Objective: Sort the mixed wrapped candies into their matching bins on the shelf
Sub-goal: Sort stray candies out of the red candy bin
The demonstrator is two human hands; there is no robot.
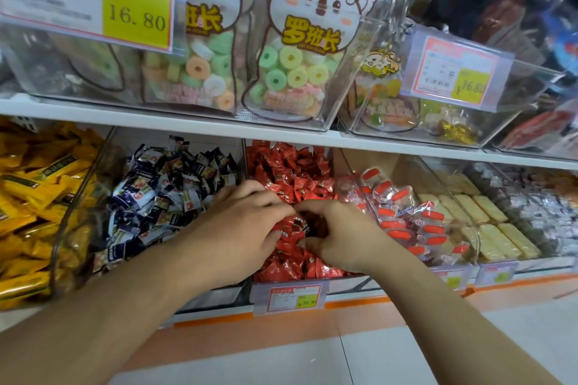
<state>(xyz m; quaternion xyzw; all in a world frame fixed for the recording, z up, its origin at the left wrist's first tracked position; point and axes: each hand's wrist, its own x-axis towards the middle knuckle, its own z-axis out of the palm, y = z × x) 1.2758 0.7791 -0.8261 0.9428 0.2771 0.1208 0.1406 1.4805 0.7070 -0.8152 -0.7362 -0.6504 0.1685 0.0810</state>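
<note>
Two hands work together in the clear plastic bin of red foil-wrapped candies [287, 172] at the middle of the lower shelf [219, 128]. The left hand [247, 222] lies palm-down with its fingers bent into the red pile; whether it holds a piece I cannot tell. The right hand [337, 231] has its fingers and thumb curled in around what looks like a dark-wrapped stray piece [308, 225] among the reds, though blur leaves that uncertain. Judging by how things lie, sorting is partway: most bins look uniform, yet this one seems to need more picking through. At nine o'clock from the hands sits the bin of dark blue and white wrapped candies [162, 194], the likely home for a dark stray; further at nine o'clock are yellow wrapped bars [40, 184]. At three o'clock lie clear packets with red-orange labels [403, 216], then pale yellow wafer bars [488, 219]. The clear divider wall [242, 153] between red and blue bins must be lifted over, and at twelve o'clock the upper shelf's bags of ring-shaped gummies [294, 72] overhang.
</note>
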